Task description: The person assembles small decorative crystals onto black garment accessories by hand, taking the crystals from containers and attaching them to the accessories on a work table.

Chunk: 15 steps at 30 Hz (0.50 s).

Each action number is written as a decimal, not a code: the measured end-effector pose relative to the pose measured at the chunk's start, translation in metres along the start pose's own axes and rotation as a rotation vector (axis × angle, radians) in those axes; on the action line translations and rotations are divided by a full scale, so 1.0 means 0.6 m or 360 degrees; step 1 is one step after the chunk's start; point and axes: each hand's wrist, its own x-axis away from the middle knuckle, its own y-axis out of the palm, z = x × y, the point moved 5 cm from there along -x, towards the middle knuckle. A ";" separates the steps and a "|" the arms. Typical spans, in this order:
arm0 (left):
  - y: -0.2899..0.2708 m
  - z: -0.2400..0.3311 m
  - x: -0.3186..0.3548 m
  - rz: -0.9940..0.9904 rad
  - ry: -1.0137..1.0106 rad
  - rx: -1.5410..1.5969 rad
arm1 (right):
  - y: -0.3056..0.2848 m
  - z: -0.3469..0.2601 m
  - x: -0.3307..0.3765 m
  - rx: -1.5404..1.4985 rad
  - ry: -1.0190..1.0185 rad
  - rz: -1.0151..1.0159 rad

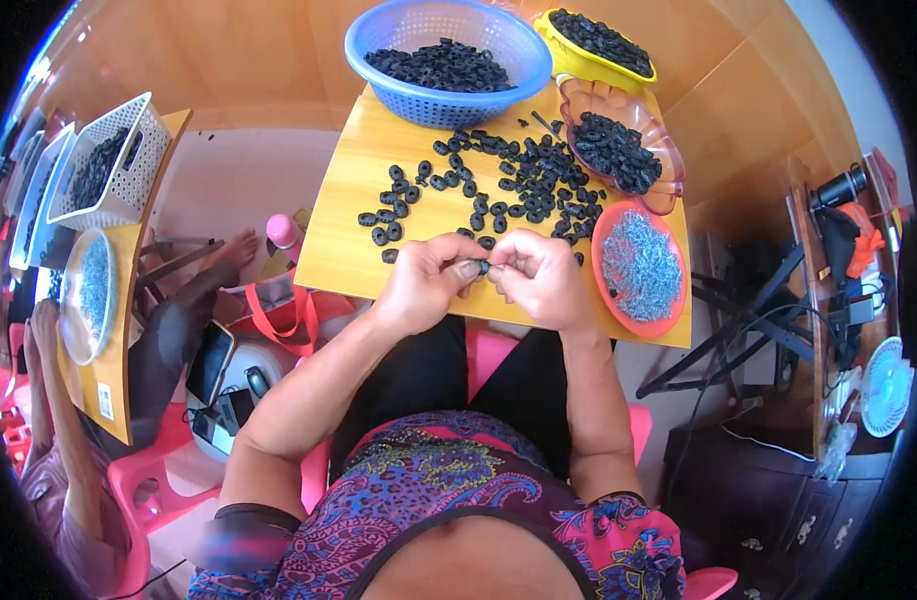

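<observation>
Over the front edge of the wooden table (349, 190), my two hands meet at the fingertips. My left hand (425, 284) is closed on a small black plastic piece (483, 267), which looks like a cord lock. The thumb and forefinger of my right hand (541, 276) pinch together at that piece's right side; whatever they hold is too small to make out. Just beyond my hands lie many loose black cord locks (469, 188), spread over the tabletop. To the right of my right hand is an orange plate (600, 290) heaped with tiny bluish-silver bits (641, 265), perhaps springs.
A blue basket (379, 85), a yellow basin (589, 68) and a reddish translucent dish (669, 175), all holding black parts, stand along the table's far and right sides. At left, another person's arm (74, 450) is beside a second table (119, 370). A red bag (304, 320) hangs below.
</observation>
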 end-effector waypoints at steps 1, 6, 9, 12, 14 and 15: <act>0.000 -0.005 -0.004 -0.0041 -0.0076 0.0279 | -0.004 0.001 -0.001 -0.0324 -0.0008 -0.0076; 0.004 -0.014 -0.001 -0.0066 -0.0064 0.0397 | -0.002 0.029 0.007 -0.0666 0.0023 -0.0192; 0.010 -0.017 0.003 -0.0017 -0.0060 0.0439 | 0.003 0.031 0.008 -0.0666 0.0037 -0.0200; 0.016 -0.017 0.004 -0.0042 -0.0100 0.0293 | -0.001 0.030 0.009 -0.0614 0.0041 -0.0162; 0.018 -0.018 0.004 -0.0075 -0.0131 0.0138 | -0.002 0.032 0.010 -0.0570 0.0063 -0.0154; 0.019 -0.019 0.003 -0.0090 -0.0131 0.0159 | -0.003 0.034 0.011 -0.0563 0.0073 -0.0134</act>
